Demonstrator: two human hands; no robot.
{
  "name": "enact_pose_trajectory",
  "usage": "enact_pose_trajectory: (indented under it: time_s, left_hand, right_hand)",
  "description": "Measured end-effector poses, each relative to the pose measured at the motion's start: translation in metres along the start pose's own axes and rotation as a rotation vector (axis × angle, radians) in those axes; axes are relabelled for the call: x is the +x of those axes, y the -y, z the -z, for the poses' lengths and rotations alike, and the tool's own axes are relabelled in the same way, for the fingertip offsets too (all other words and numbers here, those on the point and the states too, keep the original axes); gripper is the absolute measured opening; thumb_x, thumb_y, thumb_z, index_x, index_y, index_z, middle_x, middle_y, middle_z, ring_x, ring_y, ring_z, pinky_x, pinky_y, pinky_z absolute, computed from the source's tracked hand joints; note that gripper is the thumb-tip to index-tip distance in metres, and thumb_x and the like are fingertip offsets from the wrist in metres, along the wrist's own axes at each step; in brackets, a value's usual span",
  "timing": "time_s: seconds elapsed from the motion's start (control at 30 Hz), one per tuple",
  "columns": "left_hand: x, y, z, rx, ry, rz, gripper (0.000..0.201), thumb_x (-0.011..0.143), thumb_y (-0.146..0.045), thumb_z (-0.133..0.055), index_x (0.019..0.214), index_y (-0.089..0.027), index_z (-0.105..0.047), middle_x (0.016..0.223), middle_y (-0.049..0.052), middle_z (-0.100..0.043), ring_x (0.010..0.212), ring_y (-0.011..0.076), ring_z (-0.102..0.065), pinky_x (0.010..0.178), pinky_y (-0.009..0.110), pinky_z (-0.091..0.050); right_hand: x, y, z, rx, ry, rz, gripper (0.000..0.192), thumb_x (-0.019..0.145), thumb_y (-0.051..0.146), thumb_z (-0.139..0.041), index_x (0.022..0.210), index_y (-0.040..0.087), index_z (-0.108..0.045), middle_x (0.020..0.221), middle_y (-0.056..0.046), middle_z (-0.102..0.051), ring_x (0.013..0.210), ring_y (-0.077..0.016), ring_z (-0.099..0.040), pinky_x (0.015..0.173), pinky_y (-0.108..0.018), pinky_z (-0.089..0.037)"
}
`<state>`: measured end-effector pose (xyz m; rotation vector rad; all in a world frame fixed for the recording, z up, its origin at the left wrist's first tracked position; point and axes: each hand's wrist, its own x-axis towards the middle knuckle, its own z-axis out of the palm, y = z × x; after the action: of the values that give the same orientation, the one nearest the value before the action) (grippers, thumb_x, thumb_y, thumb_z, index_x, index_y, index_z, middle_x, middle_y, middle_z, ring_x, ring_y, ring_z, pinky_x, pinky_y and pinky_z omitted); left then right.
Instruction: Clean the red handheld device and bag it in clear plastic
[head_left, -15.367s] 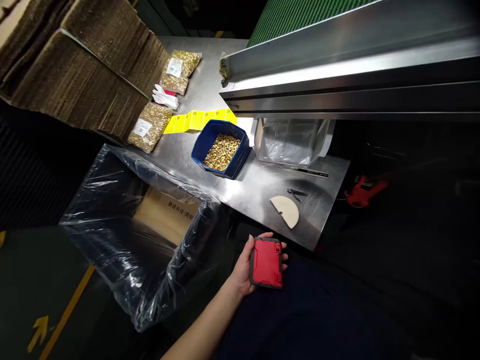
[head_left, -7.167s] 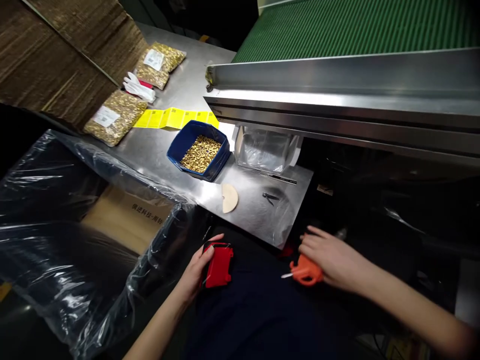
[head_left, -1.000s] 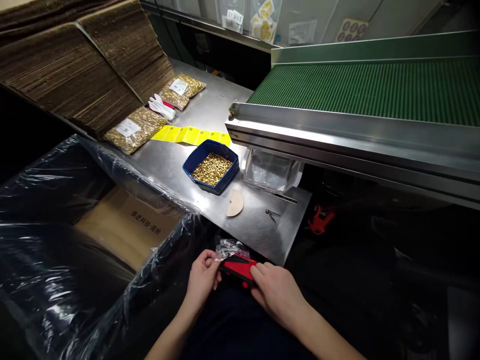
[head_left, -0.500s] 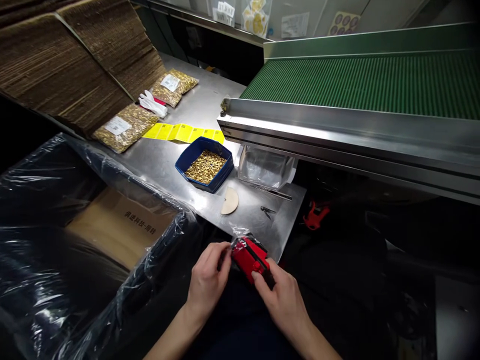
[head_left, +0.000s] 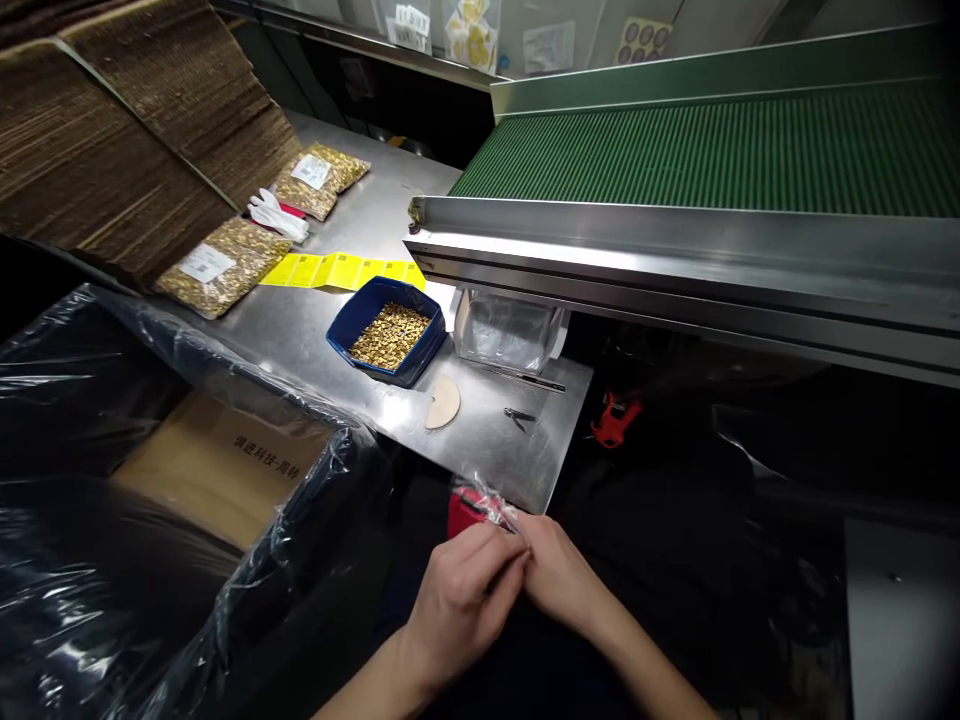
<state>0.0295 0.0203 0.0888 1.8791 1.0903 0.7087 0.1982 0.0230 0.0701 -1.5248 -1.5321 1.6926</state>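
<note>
Two hands: both meet at near centre, just below near edge of steel table (head_left: 315,330), fingertips touching each other.
L hand (head_left: 457,600): fingers curled narrow, tips pinched on crinkled clear plastic wrap (head_left: 487,500); back of hand faces camera.
R hand (head_left: 559,575): fingers bent close, thumb and forefinger nipping same wrap from right side.
Red item (head_left: 463,512): mostly hidden behind L fingers and wrap; only a small red corner shows, just off table's near edge. Can't tell its shape.
Table, near: tan half-round piece (head_left: 442,402) and small dark clip-like tool (head_left: 517,415), apart from each other.
Table, mid: blue bin (head_left: 386,335) w/ small gold parts; clear bag on stand (head_left: 508,330) just right of it, under conveyor lip.
Table, far: yellow label strip (head_left: 337,270), white gloves (head_left: 277,213), 3 sealed bags of gold parts (head_left: 221,265).
Far left: stacked flat corrugated cardboard (head_left: 112,130).
Left, near: carton lined w/ dark plastic film (head_left: 112,500), brown cardboard w/ printed characters inside.
Right, far: green ribbed conveyor belt (head_left: 712,150) w/ steel side rail (head_left: 675,260).
Below conveyor: orange-red tool (head_left: 613,420) in dark space right of table.
Back wall: stickers and labels, too small to read.
</note>
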Motion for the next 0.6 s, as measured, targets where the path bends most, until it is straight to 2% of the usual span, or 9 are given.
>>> enact_pose_trajectory:
  time_s: [0.07,0.1,0.17,0.23,0.3,0.37,0.47,0.53,0.6]
  left_hand:
    - [0.007,0.003,0.013,0.043,0.133,-0.014,0.023,0.096,-0.02,-0.062,0.115,-0.027,-0.074,0.115,0.011,-0.07,0.109,0.0278,-0.063,0.098,0.043,-0.054]
    - [0.01,0.006,0.02,0.032,0.21,0.011,0.032,0.092,-0.027,-0.07,0.124,-0.03,-0.071,0.132,0.012,-0.064,0.124,0.0325,-0.056,0.107,0.05,-0.049]
    - [0.011,0.014,0.031,-0.088,0.384,0.108,0.076,0.076,-0.04,-0.087,0.145,-0.036,-0.055,0.154,0.012,-0.047,0.14,0.0377,-0.044,0.117,0.055,-0.04]
    - [0.006,0.026,0.035,-0.26,0.489,0.229,0.106,0.066,-0.043,-0.093,0.156,-0.036,-0.038,0.156,0.011,-0.044,0.14,0.036,-0.046,0.119,0.052,-0.038]
    - [-0.002,0.039,0.029,-0.388,0.484,0.367,0.109,0.067,-0.038,-0.093,0.158,-0.035,-0.033,0.154,0.01,-0.047,0.138,0.0331,-0.05,0.12,0.048,-0.037]
    - [-0.011,0.05,0.018,-0.489,0.403,0.489,0.109,0.067,-0.036,-0.092,0.159,-0.032,-0.032,0.153,0.011,-0.049,0.135,0.033,-0.052,0.118,0.047,-0.039]
    - [-0.015,0.059,0.007,-0.609,0.332,0.551,0.11,0.064,-0.037,-0.094,0.157,-0.029,-0.036,0.146,0.011,-0.056,0.127,0.0339,-0.057,0.114,0.047,-0.043]
    - [-0.012,0.059,0.004,-0.631,0.344,0.544,0.106,0.063,-0.037,-0.094,0.155,-0.029,-0.041,0.143,0.008,-0.059,0.127,0.0337,-0.058,0.115,0.047,-0.041]
    - [-0.006,0.055,0.004,-0.627,0.389,0.541,0.103,0.063,-0.038,-0.093,0.153,-0.031,-0.044,0.143,0.006,-0.06,0.127,0.0331,-0.058,0.115,0.045,-0.041]
  right_hand:
    - [0.002,-0.005,0.0,0.209,0.122,-0.018,0.015,0.087,0.021,-0.053,0.086,0.02,-0.068,0.084,-0.001,-0.071,0.08,-0.0186,-0.064,0.068,-0.025,-0.042]
    - [0.003,-0.01,0.0,0.334,0.166,-0.056,0.016,0.088,0.027,-0.056,0.084,0.019,-0.069,0.081,-0.001,-0.07,0.075,-0.0168,-0.063,0.066,-0.024,-0.042]
    - [0.006,-0.021,0.0,0.552,0.223,-0.168,0.034,0.092,0.046,-0.057,0.08,0.016,-0.067,0.069,0.0,-0.064,0.058,-0.0113,-0.052,0.058,-0.022,-0.038]
    - [0.006,-0.031,0.002,0.664,0.266,-0.261,0.056,0.095,0.065,-0.046,0.082,0.015,-0.067,0.064,0.001,-0.059,0.047,-0.0074,-0.04,0.051,-0.021,-0.029]
    - [0.0,-0.035,0.007,0.592,0.319,-0.245,0.061,0.096,0.07,-0.042,0.097,0.015,-0.07,0.073,0.0,-0.063,0.049,-0.0069,-0.04,0.051,-0.021,-0.028]
    - [-0.011,-0.033,0.013,0.367,0.365,-0.142,0.05,0.093,0.065,-0.056,0.111,0.02,-0.071,0.088,-0.001,-0.066,0.059,-0.0091,-0.048,0.056,-0.022,-0.034]
    - [-0.026,-0.026,0.024,0.12,0.279,-0.021,0.026,0.085,0.047,-0.075,0.099,0.025,-0.076,0.095,0.0,-0.067,0.08,-0.0157,-0.059,0.073,-0.025,-0.044]
    - [-0.032,-0.028,0.029,0.18,0.12,-0.018,0.017,0.086,0.041,-0.073,0.087,0.024,-0.077,0.093,-0.001,-0.067,0.088,-0.0184,-0.061,0.082,-0.029,-0.045]
    - [-0.034,-0.039,0.032,0.317,-0.048,-0.052,0.02,0.087,0.041,-0.073,0.083,0.022,-0.075,0.086,-0.001,-0.063,0.085,-0.0181,-0.058,0.081,-0.029,-0.044]
